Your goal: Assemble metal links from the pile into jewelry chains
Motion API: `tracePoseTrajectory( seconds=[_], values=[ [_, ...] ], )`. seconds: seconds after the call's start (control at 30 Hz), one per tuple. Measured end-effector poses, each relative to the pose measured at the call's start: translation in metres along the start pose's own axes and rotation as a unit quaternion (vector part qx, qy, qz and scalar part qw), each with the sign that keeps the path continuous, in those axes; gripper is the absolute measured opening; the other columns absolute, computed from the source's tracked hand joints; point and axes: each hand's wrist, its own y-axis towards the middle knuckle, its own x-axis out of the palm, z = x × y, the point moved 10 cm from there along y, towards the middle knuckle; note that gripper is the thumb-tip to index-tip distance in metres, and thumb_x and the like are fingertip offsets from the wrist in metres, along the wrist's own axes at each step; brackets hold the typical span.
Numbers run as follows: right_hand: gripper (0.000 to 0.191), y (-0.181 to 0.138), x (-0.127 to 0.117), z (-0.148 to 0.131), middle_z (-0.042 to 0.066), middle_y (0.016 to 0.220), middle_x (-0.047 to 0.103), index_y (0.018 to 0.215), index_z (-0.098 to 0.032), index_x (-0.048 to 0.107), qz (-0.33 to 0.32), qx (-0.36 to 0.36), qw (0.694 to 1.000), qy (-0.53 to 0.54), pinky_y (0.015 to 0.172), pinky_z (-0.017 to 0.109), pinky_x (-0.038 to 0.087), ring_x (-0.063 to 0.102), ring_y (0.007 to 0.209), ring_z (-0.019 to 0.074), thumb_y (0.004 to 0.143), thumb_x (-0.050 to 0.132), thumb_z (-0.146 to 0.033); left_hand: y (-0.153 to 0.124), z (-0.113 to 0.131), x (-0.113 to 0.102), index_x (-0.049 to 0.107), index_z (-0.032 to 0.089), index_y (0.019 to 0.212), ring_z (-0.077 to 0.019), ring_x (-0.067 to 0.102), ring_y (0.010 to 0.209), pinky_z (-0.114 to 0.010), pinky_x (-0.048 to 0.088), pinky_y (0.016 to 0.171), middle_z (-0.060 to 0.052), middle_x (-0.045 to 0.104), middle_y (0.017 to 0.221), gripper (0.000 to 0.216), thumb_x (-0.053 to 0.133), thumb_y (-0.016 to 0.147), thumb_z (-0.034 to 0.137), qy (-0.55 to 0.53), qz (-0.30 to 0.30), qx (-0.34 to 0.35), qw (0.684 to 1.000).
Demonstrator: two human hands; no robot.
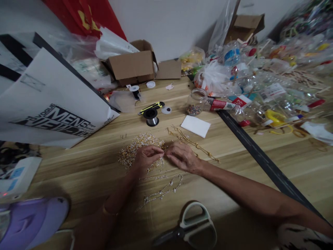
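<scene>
My left hand (147,158) and my right hand (182,156) meet fingertip to fingertip over the wooden table (85,166). Both pinch something small between them that I cannot make out. The left hand rests on a heap of small gold and silver beaded pieces (135,147). A gold chain (194,144) lies just beyond the right hand. A silver beaded strand (162,190) lies below the hands, nearer to me.
Scissors (192,229) lie at the near edge. A wire spool (151,117), a yellow-black cutter (152,107), a white card (195,126) and a bead jar (195,102) sit behind. A printed white bag (52,100) stands left, a cardboard box (132,66) at back, plastic clutter right.
</scene>
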Motion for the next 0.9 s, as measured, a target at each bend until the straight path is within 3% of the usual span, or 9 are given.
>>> tracePoseTrajectory(
  seconds=[0.9],
  values=[
    [0.007,0.0004,0.0006,-0.0006,0.006,0.084,0.062,0.093,-0.017,0.055,0.0,-0.008,1.0,0.0,0.069,0.03,0.045,0.054,0.078,0.0158,0.089,0.049,-0.017,0.0001,0.002,-0.0011,0.071,0.014,0.069,-0.0144,0.066,0.063,-0.023,0.051,0.063,-0.003,0.073,0.068,0.01,0.075,0.062,0.02,0.003,0.003,0.002,1.0]
  ],
)
